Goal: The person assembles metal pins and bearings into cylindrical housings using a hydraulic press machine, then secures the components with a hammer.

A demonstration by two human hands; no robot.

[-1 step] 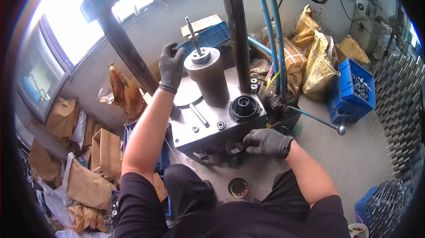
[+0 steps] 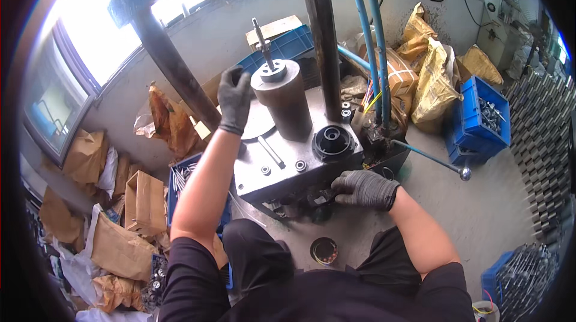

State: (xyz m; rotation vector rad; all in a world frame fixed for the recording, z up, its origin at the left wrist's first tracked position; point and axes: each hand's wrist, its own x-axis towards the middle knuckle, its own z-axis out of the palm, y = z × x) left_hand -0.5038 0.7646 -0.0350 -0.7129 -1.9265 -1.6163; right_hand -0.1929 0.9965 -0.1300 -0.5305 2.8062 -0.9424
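Gloved hands worked well apart: the left hand (image 2: 234, 101), left of upper centre, was loosely curled with nothing visible between fingers and thumb, just beside a thick steel cylinder (image 2: 283, 109). It sat slightly lower against that cylinder than a moment earlier. The right hand (image 2: 367, 190), right of centre, had barely shifted, its fingertips at a black mechanism (image 2: 321, 197) under the front edge of the steel plate (image 2: 258, 175); whether they gripped it, I could not tell. The cylinder stood upright on the plate at the centre, a stepped shaft (image 2: 261, 37) rising from its top; both looked unmoved, so the change showed no clear advance in the work. Right of it sat a black round housing (image 2: 333, 141); in front lay a metal pin (image 2: 270, 152) and a ring bearing (image 2: 300, 165). Farther out, a ball-ended lever (image 2: 465, 173) and a blue crate (image 2: 483, 130) of metal parts stood at the right.
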